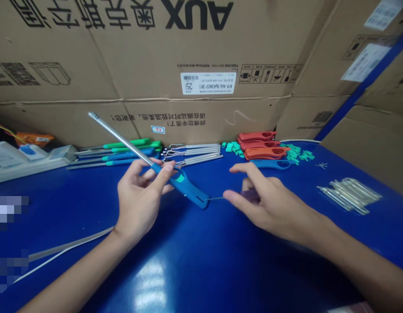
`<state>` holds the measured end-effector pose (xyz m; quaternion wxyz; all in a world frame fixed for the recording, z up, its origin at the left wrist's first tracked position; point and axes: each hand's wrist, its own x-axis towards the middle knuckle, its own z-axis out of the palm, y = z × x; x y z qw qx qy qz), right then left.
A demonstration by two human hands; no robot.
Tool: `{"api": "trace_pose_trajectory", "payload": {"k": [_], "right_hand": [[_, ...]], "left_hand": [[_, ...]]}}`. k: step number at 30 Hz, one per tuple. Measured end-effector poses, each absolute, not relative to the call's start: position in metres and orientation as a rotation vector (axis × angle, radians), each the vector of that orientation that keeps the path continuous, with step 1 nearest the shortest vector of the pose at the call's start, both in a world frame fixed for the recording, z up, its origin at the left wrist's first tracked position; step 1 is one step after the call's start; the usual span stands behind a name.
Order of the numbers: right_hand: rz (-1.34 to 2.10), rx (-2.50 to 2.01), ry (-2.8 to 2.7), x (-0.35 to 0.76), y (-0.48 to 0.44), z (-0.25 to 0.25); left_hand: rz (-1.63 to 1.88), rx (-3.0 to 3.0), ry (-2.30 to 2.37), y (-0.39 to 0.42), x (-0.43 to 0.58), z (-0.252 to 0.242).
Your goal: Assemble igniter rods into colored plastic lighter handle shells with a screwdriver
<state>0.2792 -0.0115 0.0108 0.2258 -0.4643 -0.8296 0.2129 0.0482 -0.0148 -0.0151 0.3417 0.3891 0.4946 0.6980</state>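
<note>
Brown cardboard cartons (149, 56) stand as a wall behind a blue-topped workbench (194, 269), and the work lies spread along the bench's back edge. To the left, long-shafted lighters with green and blue handles (123, 152) lie side by side, apparently further along than the rest. Just beside them lie metal shafts with wire loops at their ends (191, 151), which look unfitted, as do the red and orange handle shells (260, 143), a loose blue handle shell (269, 164), the small green clips (297, 152), and the pile of slim metal tubes (349, 195) at right. So, judging by how things lie, some units seem well advanced while many parts remain unjoined. Above the middle of the bench, the left hand (139, 200) is closed around a blue long-nozzle lighter (184, 182), gripping it near the nozzle end of the handle. Its metal nozzle (119, 137) points up and to the left toward the cartons, and the long axis runs diagonally down to the handle's butt at lower right. The right hand (266, 204) is partly closed, its fingertips pinched at a thin wire (216, 198) running from the butt. A dark purple piece (250, 194) sits behind those fingers; whether it is held cannot be told.
</note>
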Motion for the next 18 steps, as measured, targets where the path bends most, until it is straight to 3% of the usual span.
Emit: {"api": "trace_pose_trajectory", "payload": {"k": [9,18], "right_hand": [[1.084,-1.024,-1.710,0.258,0.005,-0.026],[1.517,-1.192,-1.266,0.245,0.017,-0.043]], "left_hand": [[1.961,1.361,1.313,-0.021,0.047,-0.011],[2.149,1.522,1.287,-0.022,0.052,-0.004]]}}
